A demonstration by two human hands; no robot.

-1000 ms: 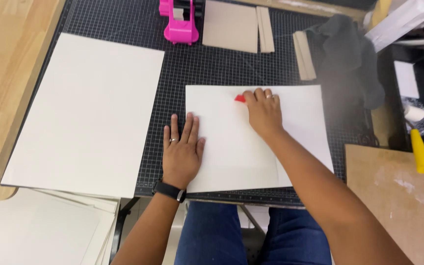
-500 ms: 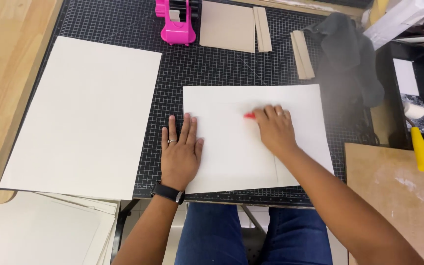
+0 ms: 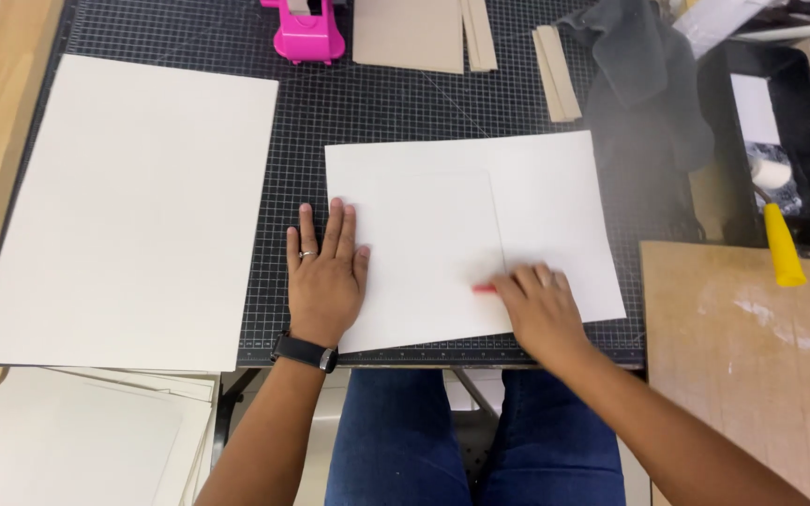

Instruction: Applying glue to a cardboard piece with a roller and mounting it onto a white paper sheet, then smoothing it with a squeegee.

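A white sheet of paper [image 3: 442,215] lies on the black gridded cutting mat [image 3: 396,103], with the outline of a smaller board showing under it. My left hand [image 3: 325,276] is pressed flat on the sheet's left edge, fingers spread; it wears a ring and a black wristband. My right hand [image 3: 541,314] sits near the sheet's lower edge and grips a small red tool [image 3: 485,289], whose tip pokes out to the left beside the raised line in the paper.
A large white board [image 3: 133,211] lies at the left, with more white sheets [image 3: 67,440] below it. A pink tape dispenser [image 3: 307,33], brown card pieces [image 3: 414,33], grey cloth [image 3: 649,84], a black tray [image 3: 780,141], a yellow tool [image 3: 785,248] and a brown board [image 3: 752,356] surround the mat.
My right hand has slid with the red tool from the top of the sheet down to near its lower edge. My left hand has stayed flat in place.
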